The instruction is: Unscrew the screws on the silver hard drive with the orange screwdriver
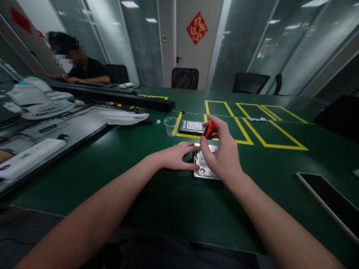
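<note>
A silver hard drive (206, 172) lies flat on the green table in front of me, partly covered by my hands. My right hand (223, 149) grips an orange and black screwdriver (209, 129), its handle tilted and its shaft pointing down at the drive's upper left corner; the tip is too small to make out. At the drive's left edge, my left hand (179, 155) rests with fingers spread, thumb and fingertips touching the drive. Just beyond, a second hard drive (192, 126) sits beside a clear plastic cup (171, 127).
Yellow tape rectangles (277, 145) mark the table. A phone-like dark slab (331, 198) lies at the right. White fan parts (123, 116), a long black bar (151, 104) and a large flat panel (75, 123) occupy the left. Another person (86, 71) sits at the far left.
</note>
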The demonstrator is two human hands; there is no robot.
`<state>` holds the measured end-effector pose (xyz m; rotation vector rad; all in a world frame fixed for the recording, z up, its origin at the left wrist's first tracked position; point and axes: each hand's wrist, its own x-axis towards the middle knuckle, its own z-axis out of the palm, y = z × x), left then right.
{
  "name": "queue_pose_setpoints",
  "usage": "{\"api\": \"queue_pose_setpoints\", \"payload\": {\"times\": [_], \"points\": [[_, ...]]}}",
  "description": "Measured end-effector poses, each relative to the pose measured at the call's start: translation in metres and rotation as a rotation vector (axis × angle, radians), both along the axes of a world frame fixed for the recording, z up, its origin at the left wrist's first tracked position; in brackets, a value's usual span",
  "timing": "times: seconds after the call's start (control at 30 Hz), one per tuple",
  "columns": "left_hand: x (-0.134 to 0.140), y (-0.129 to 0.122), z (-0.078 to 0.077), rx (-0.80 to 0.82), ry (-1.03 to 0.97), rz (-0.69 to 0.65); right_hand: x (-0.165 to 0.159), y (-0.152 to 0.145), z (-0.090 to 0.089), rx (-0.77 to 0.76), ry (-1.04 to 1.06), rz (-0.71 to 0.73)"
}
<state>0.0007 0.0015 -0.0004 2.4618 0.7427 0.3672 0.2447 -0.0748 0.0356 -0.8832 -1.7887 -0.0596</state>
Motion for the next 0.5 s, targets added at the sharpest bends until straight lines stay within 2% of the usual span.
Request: {"api": "queue_pose_setpoints", "payload": {"times": [0.23,0.37,0.5], "points": [[0.0015,-0.0010,0.0010,-0.001,0.019,0.022,-0.0009,-0.0018,0.0009,-0.023,0.012,0.015],[0.0012,-0.0019,0.0010,0.010,0.014,0.027,-0.0024,-0.0030,0.0051,0.033,-0.005,0.034],[0.0013,-0.0041,0.0040,0.014,0.007,0.021,-0.0014,-0.0036,0.0092,0.071,-0.035,-0.009]]}}
